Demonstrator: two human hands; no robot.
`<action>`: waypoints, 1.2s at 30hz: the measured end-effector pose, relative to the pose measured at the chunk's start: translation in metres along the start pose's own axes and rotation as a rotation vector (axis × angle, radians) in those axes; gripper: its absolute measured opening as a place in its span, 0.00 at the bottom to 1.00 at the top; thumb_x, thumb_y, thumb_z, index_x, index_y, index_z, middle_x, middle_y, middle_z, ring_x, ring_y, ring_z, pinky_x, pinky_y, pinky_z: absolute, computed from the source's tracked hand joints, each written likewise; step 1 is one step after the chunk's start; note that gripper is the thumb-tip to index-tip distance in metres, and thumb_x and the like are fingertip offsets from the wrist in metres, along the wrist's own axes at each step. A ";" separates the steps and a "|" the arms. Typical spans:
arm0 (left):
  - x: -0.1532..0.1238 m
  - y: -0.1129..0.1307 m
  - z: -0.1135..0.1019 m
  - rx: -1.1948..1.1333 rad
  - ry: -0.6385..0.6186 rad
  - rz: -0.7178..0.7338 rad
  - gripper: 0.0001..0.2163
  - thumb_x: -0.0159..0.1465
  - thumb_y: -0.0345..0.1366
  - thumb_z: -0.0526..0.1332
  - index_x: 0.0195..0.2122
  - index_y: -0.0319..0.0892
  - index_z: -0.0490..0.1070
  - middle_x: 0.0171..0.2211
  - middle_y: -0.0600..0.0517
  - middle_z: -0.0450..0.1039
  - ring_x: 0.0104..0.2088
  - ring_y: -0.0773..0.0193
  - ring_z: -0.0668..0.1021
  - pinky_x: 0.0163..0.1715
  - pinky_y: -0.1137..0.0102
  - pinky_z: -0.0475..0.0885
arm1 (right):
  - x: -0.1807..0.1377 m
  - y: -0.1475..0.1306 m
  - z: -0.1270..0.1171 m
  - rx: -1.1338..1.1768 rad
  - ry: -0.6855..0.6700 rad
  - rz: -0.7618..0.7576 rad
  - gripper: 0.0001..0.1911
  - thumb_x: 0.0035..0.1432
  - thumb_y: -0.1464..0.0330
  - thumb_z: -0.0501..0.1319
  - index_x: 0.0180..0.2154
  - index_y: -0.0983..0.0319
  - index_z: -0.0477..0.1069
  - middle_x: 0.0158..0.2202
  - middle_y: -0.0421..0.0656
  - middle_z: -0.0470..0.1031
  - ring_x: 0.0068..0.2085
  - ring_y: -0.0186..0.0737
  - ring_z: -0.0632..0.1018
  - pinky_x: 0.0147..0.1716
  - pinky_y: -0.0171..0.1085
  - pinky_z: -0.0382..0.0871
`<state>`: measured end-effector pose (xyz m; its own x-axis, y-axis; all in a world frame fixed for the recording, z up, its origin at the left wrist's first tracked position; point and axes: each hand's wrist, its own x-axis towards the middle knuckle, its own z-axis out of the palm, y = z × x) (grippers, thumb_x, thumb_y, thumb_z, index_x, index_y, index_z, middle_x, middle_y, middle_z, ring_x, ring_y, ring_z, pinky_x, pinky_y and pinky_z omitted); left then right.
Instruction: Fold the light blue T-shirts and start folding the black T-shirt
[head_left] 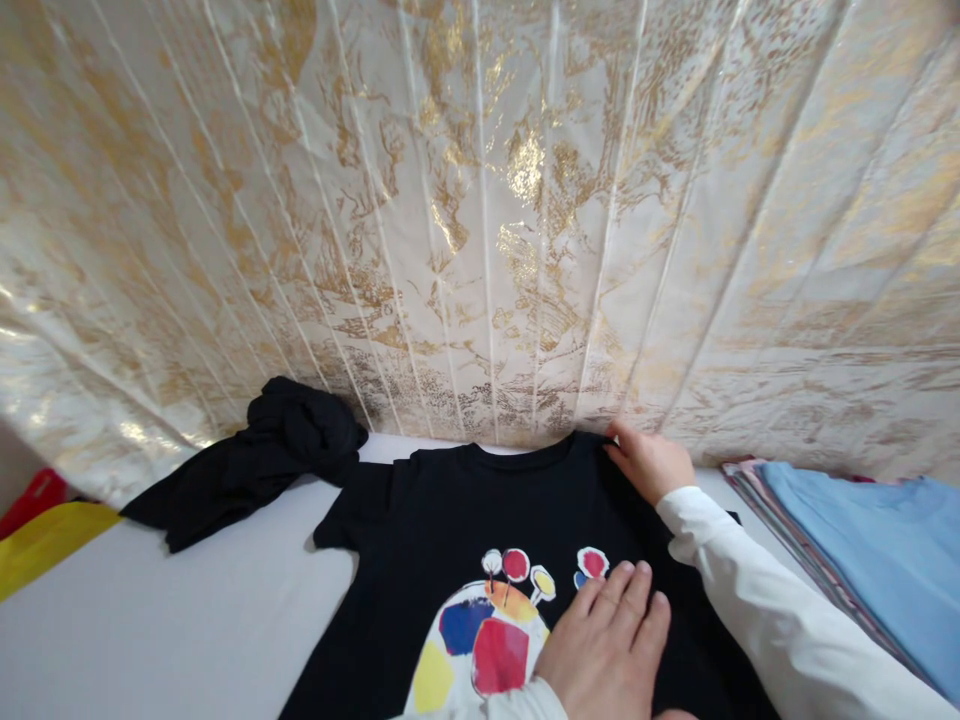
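A black T-shirt with a colourful print lies face up on the white table, its collar toward the wall. My left hand lies flat and open on the chest, just right of the print, with the fingers stretched out. My right hand, in a white sleeve, sits on the shirt's right shoulder next to the collar. Its fingers are curled down and pinch the fabric at the edge.
A crumpled black garment lies at the back left against the gold-patterned wall covering. A stack of folded clothes with a light blue one on top sits at the right. A yellow and red item shows at the left edge.
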<state>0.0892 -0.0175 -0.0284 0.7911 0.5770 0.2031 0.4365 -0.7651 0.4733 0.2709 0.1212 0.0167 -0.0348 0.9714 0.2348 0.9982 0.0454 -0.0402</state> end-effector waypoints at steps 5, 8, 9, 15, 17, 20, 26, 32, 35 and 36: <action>0.002 -0.002 0.001 -0.057 -0.036 -0.017 0.33 0.66 0.55 0.48 0.65 0.37 0.49 0.65 0.40 0.45 0.65 0.52 0.49 0.63 0.54 0.47 | -0.003 -0.009 0.020 0.132 -0.030 -0.010 0.07 0.56 0.70 0.55 0.38 0.58 0.69 0.28 0.44 0.77 0.31 0.44 0.78 0.28 0.36 0.64; 0.003 -0.004 -0.002 -0.081 -0.066 -0.005 0.33 0.65 0.56 0.48 0.64 0.39 0.50 0.66 0.40 0.45 0.65 0.50 0.49 0.62 0.52 0.48 | -0.013 0.007 0.020 0.284 -0.018 -0.049 0.12 0.56 0.69 0.53 0.44 0.57 0.66 0.32 0.40 0.78 0.32 0.38 0.79 0.32 0.34 0.68; 0.003 -0.004 -0.003 -0.081 -0.071 -0.003 0.33 0.65 0.56 0.48 0.64 0.40 0.50 0.66 0.40 0.44 0.65 0.50 0.49 0.62 0.51 0.49 | -0.019 0.018 0.018 0.325 -0.013 -0.058 0.13 0.57 0.67 0.52 0.45 0.57 0.65 0.34 0.41 0.78 0.33 0.37 0.79 0.33 0.34 0.70; 0.001 0.001 -0.005 -0.015 -0.002 -0.062 0.28 0.68 0.44 0.48 0.66 0.38 0.44 0.67 0.43 0.39 0.66 0.55 0.44 0.63 0.56 0.48 | -0.059 0.109 0.014 0.376 0.111 0.053 0.16 0.51 0.58 0.52 0.38 0.60 0.69 0.41 0.50 0.77 0.42 0.50 0.77 0.42 0.47 0.71; 0.000 0.000 -0.004 0.035 0.024 -0.101 0.28 0.68 0.41 0.48 0.66 0.38 0.42 0.67 0.45 0.37 0.66 0.57 0.44 0.64 0.56 0.47 | -0.065 0.122 0.019 0.359 0.104 0.059 0.17 0.49 0.57 0.54 0.36 0.59 0.70 0.39 0.50 0.77 0.41 0.51 0.77 0.42 0.48 0.70; -0.001 -0.005 -0.006 0.100 0.046 -0.171 0.27 0.69 0.43 0.48 0.66 0.39 0.45 0.67 0.47 0.39 0.66 0.56 0.46 0.64 0.56 0.48 | -0.064 0.123 0.027 0.340 0.099 0.042 0.13 0.44 0.57 0.57 0.29 0.58 0.69 0.31 0.47 0.76 0.37 0.50 0.76 0.41 0.47 0.69; -0.004 -0.016 -0.011 0.158 0.029 -0.193 0.28 0.69 0.52 0.43 0.65 0.43 0.48 0.67 0.48 0.42 0.66 0.55 0.49 0.63 0.55 0.51 | -0.060 0.127 0.016 0.314 0.193 0.170 0.08 0.53 0.60 0.49 0.30 0.57 0.61 0.25 0.43 0.71 0.27 0.42 0.73 0.30 0.40 0.66; -0.003 -0.015 -0.008 0.235 0.037 -0.174 0.26 0.69 0.47 0.48 0.65 0.46 0.47 0.67 0.48 0.41 0.66 0.55 0.49 0.62 0.54 0.52 | -0.067 0.116 0.014 0.296 0.222 0.160 0.07 0.52 0.62 0.52 0.33 0.58 0.62 0.30 0.45 0.72 0.30 0.45 0.75 0.31 0.41 0.66; -0.002 -0.014 -0.008 0.256 0.054 -0.176 0.26 0.68 0.48 0.48 0.65 0.45 0.49 0.67 0.47 0.43 0.66 0.55 0.50 0.61 0.55 0.52 | -0.076 0.096 0.001 0.312 0.250 0.093 0.10 0.53 0.63 0.52 0.37 0.59 0.64 0.38 0.48 0.72 0.36 0.44 0.75 0.38 0.41 0.67; -0.003 -0.013 -0.008 0.260 0.059 -0.177 0.26 0.68 0.48 0.48 0.65 0.44 0.50 0.67 0.47 0.44 0.65 0.55 0.50 0.61 0.55 0.53 | -0.083 0.089 -0.007 0.314 0.242 0.079 0.10 0.54 0.63 0.52 0.37 0.59 0.64 0.38 0.48 0.72 0.36 0.43 0.75 0.38 0.40 0.67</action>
<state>0.0778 -0.0069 -0.0283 0.6700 0.7176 0.1902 0.6663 -0.6943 0.2719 0.3626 0.0430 0.0001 0.0914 0.8937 0.4392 0.9321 0.0784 -0.3536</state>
